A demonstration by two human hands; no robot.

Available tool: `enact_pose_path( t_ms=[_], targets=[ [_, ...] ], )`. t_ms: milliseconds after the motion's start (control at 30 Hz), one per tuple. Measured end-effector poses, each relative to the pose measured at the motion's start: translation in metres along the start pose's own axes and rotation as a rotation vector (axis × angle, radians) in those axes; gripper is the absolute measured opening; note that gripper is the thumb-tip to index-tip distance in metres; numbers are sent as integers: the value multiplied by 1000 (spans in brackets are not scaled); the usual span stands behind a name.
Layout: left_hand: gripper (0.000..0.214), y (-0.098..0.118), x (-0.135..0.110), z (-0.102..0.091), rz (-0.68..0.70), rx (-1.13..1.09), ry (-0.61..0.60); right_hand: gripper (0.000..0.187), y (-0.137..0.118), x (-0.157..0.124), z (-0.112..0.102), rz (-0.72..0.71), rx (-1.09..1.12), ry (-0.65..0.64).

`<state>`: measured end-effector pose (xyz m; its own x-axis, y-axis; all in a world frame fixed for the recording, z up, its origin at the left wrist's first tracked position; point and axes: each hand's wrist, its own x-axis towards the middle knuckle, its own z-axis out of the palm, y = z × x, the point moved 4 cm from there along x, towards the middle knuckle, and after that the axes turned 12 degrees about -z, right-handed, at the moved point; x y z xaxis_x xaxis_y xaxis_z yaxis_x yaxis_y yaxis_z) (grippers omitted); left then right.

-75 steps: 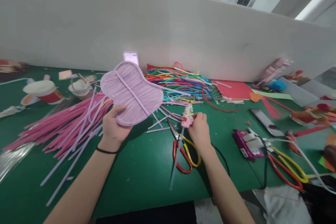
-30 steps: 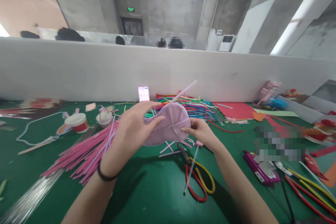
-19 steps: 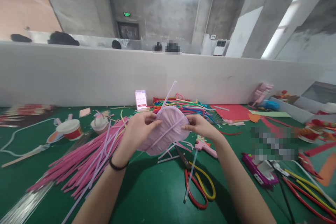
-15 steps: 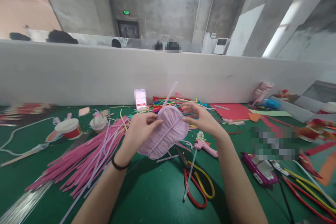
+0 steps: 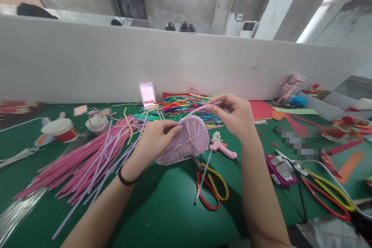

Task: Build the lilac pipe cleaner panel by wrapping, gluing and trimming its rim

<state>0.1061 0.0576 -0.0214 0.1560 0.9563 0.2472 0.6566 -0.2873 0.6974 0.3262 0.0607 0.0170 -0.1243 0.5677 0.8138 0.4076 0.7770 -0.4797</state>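
A rounded, pleated lilac piece [image 5: 188, 141] with a rib down its middle is held above the table by my left hand [image 5: 158, 137], thumb on top and fingers behind. From its upper edge a lilac pipe cleaner [image 5: 193, 113] runs up to the right. My right hand [image 5: 232, 114] pinches that strip near its free end, between thumb and forefinger. Under the piece lie pliers with red and yellow handles [image 5: 213, 186], partly covered. A pink glue gun [image 5: 222, 149] rests just right of them, with a clear glue stick [image 5: 203, 178] sticking out across the pliers.
Pink pipe cleaners [image 5: 84, 155] lie spread on the left, beside a lidded cup [image 5: 61, 130]. Multicoloured pipe cleaners [image 5: 180, 104] pile up by the white partition [image 5: 116, 62], near a lit phone [image 5: 147, 95]. A purple device [image 5: 280, 170] and second pliers [image 5: 328, 193] sit at right.
My right hand has left the piece's right edge and now pinches the lilac strip, which has bent over to the right. The left hand keeps its hold. The view has tilted down.
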Motion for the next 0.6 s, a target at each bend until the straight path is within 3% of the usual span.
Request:
enact_pose_path(
  t_ms=[600],
  targets=[
    [28,-33,16,18,-101,-258,189,8,3,0,24,-147,-309,-208]
  ],
)
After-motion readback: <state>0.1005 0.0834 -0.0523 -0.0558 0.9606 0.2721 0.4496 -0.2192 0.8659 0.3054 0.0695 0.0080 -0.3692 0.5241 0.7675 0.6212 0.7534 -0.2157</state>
